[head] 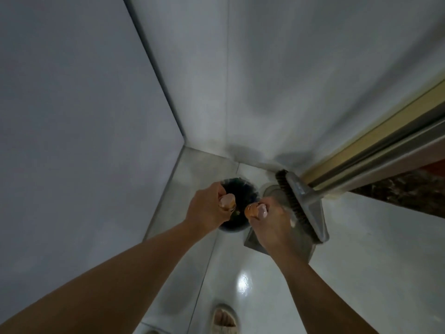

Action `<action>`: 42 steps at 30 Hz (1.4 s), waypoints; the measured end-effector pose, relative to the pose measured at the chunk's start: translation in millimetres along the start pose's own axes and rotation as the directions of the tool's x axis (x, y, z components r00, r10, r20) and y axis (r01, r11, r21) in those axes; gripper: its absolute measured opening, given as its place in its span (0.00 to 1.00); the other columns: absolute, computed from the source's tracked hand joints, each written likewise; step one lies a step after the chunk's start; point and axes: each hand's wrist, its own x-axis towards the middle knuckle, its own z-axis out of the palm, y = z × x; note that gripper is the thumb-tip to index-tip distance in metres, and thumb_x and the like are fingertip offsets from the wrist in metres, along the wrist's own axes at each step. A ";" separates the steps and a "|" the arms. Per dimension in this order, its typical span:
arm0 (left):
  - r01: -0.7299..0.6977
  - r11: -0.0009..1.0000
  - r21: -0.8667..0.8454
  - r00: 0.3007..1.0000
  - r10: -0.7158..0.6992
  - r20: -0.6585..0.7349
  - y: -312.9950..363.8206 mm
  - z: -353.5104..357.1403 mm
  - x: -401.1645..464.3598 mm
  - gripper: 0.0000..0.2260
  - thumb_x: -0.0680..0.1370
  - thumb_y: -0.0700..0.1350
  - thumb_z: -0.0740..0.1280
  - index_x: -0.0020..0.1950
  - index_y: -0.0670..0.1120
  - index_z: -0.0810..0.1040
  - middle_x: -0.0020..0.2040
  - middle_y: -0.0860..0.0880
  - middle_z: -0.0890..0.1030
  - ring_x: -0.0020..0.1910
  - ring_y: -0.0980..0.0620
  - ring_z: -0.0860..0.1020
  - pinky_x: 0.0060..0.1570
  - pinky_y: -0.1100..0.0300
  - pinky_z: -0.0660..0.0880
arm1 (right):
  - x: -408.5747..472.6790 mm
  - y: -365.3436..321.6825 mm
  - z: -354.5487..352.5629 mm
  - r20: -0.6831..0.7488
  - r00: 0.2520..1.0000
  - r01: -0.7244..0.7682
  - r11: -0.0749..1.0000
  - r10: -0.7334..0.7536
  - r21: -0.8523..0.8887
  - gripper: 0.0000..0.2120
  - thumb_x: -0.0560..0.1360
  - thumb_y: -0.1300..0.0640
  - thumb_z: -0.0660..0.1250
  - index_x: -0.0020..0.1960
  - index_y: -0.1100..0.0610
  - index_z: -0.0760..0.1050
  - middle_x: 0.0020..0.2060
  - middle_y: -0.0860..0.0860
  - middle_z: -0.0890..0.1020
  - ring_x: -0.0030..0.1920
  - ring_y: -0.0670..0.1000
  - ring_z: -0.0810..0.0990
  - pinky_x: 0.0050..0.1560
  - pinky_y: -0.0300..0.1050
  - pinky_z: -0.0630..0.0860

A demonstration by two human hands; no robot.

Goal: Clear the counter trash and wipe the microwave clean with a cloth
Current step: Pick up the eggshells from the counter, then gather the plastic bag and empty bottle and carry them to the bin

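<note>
Head view, looking straight down into a corner: both arms reach out over a small dark bin [237, 189] on the pale floor [361, 249], just below centre frame. The left hand [207, 208] has its fingers curled round a pale bit of trash [227, 201], maybe eggshell, poised right above the bin's mouth, evidently so it drops straight in. The right hand [267, 222] pinches another brownish piece [250, 210] at the rim, same idea. Just right of the bin, a broom [298, 201] and grey dustpan [310, 239] lean in the corner, untouched. A sandalled foot [224, 318] shows at bottom centre. No microwave or cloth in sight; wiping looks yet to come.
</note>
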 end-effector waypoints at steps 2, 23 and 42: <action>-0.014 1.000 0.013 1.000 0.014 -0.009 -13.7 17.1 14.2 0.17 0.70 0.44 0.73 0.55 0.44 0.73 0.50 0.46 0.81 0.48 0.47 0.79 0.45 0.59 0.74 | 15.6 12.5 18.5 0.008 1.000 0.011 1.000 -0.011 0.010 0.16 0.71 0.63 0.69 0.58 0.59 0.74 0.52 0.56 0.79 0.51 0.54 0.76 0.47 0.42 0.71; 0.045 0.994 0.096 0.994 -0.054 0.096 -4.5 -29.2 -40.8 0.31 0.70 0.47 0.73 0.70 0.49 0.64 0.67 0.48 0.71 0.66 0.49 0.70 0.63 0.55 0.69 | -30.0 -19.2 -37.6 0.146 0.988 0.040 0.999 -0.038 -0.005 0.27 0.69 0.61 0.73 0.66 0.57 0.67 0.61 0.56 0.75 0.59 0.54 0.74 0.48 0.40 0.71; 0.074 0.986 -0.148 0.988 -0.092 -0.123 68.9 -201.1 -207.5 0.31 0.71 0.51 0.73 0.70 0.48 0.65 0.66 0.47 0.73 0.64 0.50 0.72 0.60 0.60 0.68 | -183.0 -189.1 -155.2 0.208 0.940 0.291 0.954 -0.271 -0.070 0.30 0.73 0.55 0.69 0.70 0.56 0.60 0.67 0.55 0.66 0.63 0.54 0.70 0.55 0.42 0.68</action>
